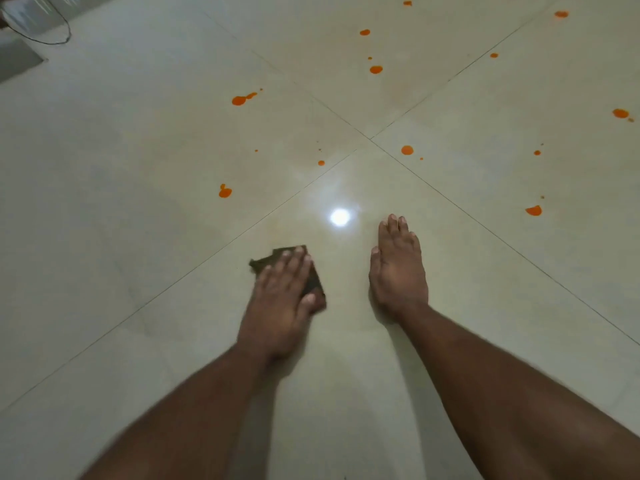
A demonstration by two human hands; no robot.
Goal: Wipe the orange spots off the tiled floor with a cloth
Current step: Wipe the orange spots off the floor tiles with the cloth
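The fingers (294, 263) of the left hand (280, 299) lie straight and close together, pressed flat on a dark cloth (313, 280), with the thumb stretched along its near right corner. The cloth is folded into a small flat pad and lies on the tiled floor (138, 202), mostly hidden under the palm; only its far edge and right side show. Its colour reads as dark green or grey, and the edges are blurred.

The right hand (398, 275) rests palm down on the floor just beside the left, its fingers straight and together, holding nothing. Both forearms reach in from the bottom of the view.

Between the two hands, a little farther out, a bright round glare of light (340, 216) shines on the glossy tile. Four large pale tiles meet at a grout crossing (370, 138) beyond the hands.

The orange spots (407, 150) lie scattered over the far tiles, all well apart from the cloth. The nearest ones sit at left centre (225, 192) and at the right (533, 210); others lie farther off, including an elongated one (242, 98) and several small drops near the top edge.

At the top left corner stands a pale container with a thin wire handle (34, 19), only partly in view.
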